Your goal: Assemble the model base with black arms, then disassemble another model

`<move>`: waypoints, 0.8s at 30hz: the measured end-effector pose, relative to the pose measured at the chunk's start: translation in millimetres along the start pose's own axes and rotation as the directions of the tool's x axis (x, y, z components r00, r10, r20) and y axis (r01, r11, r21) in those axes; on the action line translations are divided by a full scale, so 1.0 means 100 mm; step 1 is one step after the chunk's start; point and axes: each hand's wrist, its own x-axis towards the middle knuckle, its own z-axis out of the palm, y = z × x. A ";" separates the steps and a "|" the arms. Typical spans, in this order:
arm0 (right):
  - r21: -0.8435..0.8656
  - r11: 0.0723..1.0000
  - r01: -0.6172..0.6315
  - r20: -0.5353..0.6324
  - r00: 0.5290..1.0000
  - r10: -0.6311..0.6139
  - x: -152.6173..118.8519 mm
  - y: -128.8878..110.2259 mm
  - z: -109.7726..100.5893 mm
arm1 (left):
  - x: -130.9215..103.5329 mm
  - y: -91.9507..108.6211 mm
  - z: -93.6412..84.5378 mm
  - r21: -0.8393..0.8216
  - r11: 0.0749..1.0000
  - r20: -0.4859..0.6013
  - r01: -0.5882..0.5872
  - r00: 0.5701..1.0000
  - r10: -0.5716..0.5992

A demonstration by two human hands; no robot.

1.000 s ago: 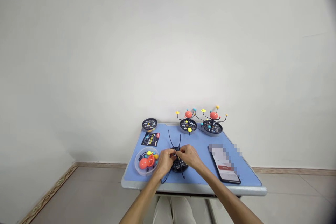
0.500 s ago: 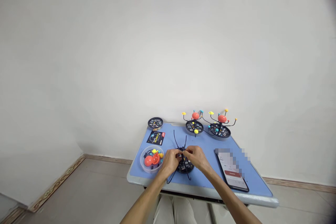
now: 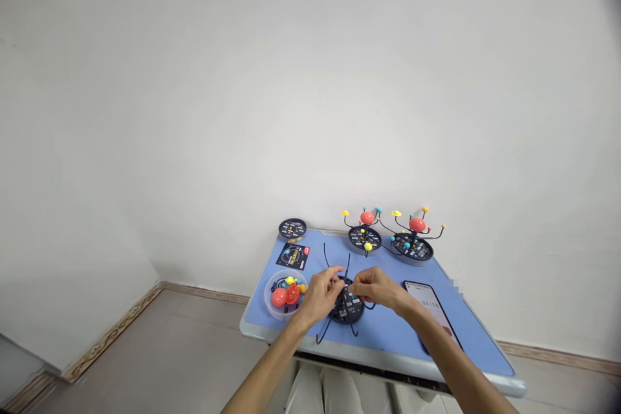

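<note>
A planet model with a round black base point(image 3: 348, 312) stands near the table's front edge. Several thin bent black rods point(image 3: 352, 320) spread out from its centre post. My left hand point(image 3: 321, 294) is on the left of the post, thumb and fingers curled around the hub where the rods meet. From the right, my right hand point(image 3: 378, 288) pinches at the same hub, and a bent rod end shows just below it. The fingers partly hide the hub. Left of the model, a clear round tub point(image 3: 268, 310) holds red half-balls point(image 3: 279, 297), small coloured balls and black pieces.
Two assembled planet models point(image 3: 367, 218) point(image 3: 417, 225) stand along the back of the blue table point(image 3: 388, 330). A round black base point(image 3: 292, 228) and a printed card point(image 3: 294, 256) lie at the back left. A phone point(image 3: 429, 304) lies at right, partly under my right forearm.
My right hand has shifted slightly right, away from my left, and a bent rod now shows beneath it. My left fingers have opened a little. The whole view has shifted slightly.
</note>
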 end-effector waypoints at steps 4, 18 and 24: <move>0.067 0.994 0.090 0.166 0.981 -0.100 -0.17 -0.08 0.04 | -0.27 0.33 -0.15 -0.139 0.986 0.127 -0.095 0.985 0.112; 0.408 0.873 0.267 -0.121 0.964 -0.239 -0.76 -0.11 0.42 | -1.16 0.58 -0.13 -0.449 0.885 -0.384 -0.124 0.921 -0.065; 0.541 0.791 0.285 -0.346 0.933 -0.100 -1.11 0.03 1.16 | -1.54 0.35 0.12 -0.291 0.947 -0.460 -0.140 0.888 -0.010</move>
